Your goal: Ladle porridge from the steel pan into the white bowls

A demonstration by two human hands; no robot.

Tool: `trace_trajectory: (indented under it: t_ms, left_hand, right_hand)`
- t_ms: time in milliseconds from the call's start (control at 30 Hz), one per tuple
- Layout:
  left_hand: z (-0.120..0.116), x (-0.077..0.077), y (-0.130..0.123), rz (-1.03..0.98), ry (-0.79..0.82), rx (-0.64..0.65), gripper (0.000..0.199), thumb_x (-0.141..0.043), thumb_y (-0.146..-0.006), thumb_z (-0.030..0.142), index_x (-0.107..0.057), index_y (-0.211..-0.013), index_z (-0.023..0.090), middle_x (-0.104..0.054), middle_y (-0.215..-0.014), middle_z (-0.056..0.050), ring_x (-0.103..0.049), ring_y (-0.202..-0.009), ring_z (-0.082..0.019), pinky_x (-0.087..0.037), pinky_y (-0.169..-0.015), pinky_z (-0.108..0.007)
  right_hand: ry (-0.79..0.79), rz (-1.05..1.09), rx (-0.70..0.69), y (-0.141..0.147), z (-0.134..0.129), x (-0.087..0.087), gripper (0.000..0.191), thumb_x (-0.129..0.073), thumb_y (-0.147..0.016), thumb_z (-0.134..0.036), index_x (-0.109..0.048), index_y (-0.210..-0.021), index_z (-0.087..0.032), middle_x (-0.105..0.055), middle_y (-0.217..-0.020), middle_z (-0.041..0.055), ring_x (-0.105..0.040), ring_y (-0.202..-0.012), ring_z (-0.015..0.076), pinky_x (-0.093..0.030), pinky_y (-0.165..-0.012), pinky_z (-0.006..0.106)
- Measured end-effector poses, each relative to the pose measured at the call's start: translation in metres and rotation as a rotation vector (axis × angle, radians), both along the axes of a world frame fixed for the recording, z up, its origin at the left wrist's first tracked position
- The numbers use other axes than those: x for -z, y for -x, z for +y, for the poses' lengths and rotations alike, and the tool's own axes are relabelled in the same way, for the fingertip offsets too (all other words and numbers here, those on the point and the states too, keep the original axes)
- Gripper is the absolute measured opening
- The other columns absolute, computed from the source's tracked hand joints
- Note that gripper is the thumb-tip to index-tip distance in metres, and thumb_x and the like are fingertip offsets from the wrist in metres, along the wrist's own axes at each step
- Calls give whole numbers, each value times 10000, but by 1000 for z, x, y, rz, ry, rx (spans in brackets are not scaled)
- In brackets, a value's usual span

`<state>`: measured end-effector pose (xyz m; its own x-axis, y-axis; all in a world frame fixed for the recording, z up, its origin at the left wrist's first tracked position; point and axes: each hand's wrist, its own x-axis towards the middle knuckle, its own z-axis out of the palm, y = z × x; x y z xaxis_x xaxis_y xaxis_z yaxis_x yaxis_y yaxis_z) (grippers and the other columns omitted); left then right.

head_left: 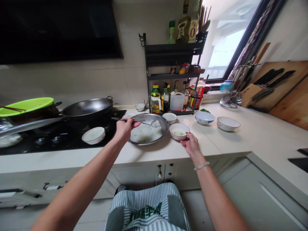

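Observation:
My left hand is closed round the dark handle of a ladle. The ladle's bowl end, with some white food in it, is over a wide metal basin of whitish soup or porridge. With its fingers my right hand grips the near right rim of a small white bowl, which has pale liquid and green bits in it. That bowl stands close to the right of the basin. Behind it is another filled bowl. One more bowl is partly hidden behind the basin.
A filled bowl sits on the black stove's edge, near a wok and a green colander. Two bowls, one blue-patterned and one white, stand at right. A black spice rack rises behind; a knife block stands far right.

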<state>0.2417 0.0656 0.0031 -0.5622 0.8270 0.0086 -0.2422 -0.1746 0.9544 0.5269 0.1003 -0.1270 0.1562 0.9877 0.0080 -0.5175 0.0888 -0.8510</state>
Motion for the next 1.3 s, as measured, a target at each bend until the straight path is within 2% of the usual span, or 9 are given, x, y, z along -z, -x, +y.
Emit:
trace_trajectory:
  t_ms: [267,533,667,767,867,967,1067,1167,1300]
  left_hand:
    - [14,-9,-50,98,-78,130,175,-530,-843,46,-522,-719,169,-629,-563,2,-714,-564,-184,-603,-723,-328]
    - [7,16,-87,529,-257,370,62,-578,-881,243,-561,-831,211,-674,-566,-23,-707,-557,-208,-565,-575,-283]
    - [-6,32,-87,912,-443,475,59,-554,-895,262,-593,-880,221,-705,-649,-19,-691,-597,-163,-547,-635,-256]
    - [-11,40,-85,1037,-537,534,61,-559,-884,252,-608,-887,216,-709,-682,-17,-681,-620,-150,-549,-702,-268]
    - [-8,40,-83,871,-479,511,88,-555,-897,286,-596,-909,210,-718,-694,-35,-696,-617,-161,-563,-671,-274]
    - [2,32,-74,479,-280,338,95,-532,-910,292,-559,-880,206,-694,-623,-39,-718,-615,-195,-580,-612,-280]
    - [12,23,-50,207,-143,157,68,-552,-867,183,-538,-801,194,-676,-605,-24,-734,-639,-202,-597,-688,-300]
    - [13,20,-22,141,-127,60,82,-552,-841,133,-546,-773,178,-675,-610,-12,-729,-616,-185,-598,-718,-304]
    - [0,24,9,245,-116,24,76,-582,-825,129,-551,-767,168,-647,-530,-4,-703,-538,-193,-586,-609,-293]
  right_hand:
    - [8,5,-5,0,0,1,333,-739,-640,-363,-517,-836,-209,-601,-594,-2,-531,-430,120,-341,-360,191]
    - [-13,6,-7,2,-1,0,322,-729,-631,-376,-520,-813,-213,-600,-564,-13,-515,-407,113,-326,-355,187]
    - [-23,9,-7,2,-1,-1,320,-730,-635,-374,-530,-824,-210,-600,-568,-15,-510,-403,113,-322,-350,192]
    - [-10,15,-4,2,-1,-1,303,-723,-637,-356,-535,-824,-211,-600,-575,-19,-514,-411,115,-336,-354,195]
    - [-14,9,-6,2,-1,0,300,-729,-635,-362,-530,-800,-209,-597,-573,-13,-513,-413,113,-340,-358,196]
    - [-16,2,-10,2,-1,0,308,-734,-640,-373,-526,-797,-209,-594,-568,-5,-517,-416,115,-330,-360,190]
    - [-4,2,-13,1,-1,0,305,-725,-642,-366,-526,-812,-210,-604,-571,1,-521,-418,119,-334,-366,190]
    - [7,-5,-2,1,0,-1,314,-718,-631,-363,-525,-827,-212,-614,-570,0,-520,-411,123,-323,-362,189]
    - [-9,1,8,2,0,0,335,-725,-610,-355,-526,-835,-206,-622,-580,3,-541,-426,130,-331,-368,190]
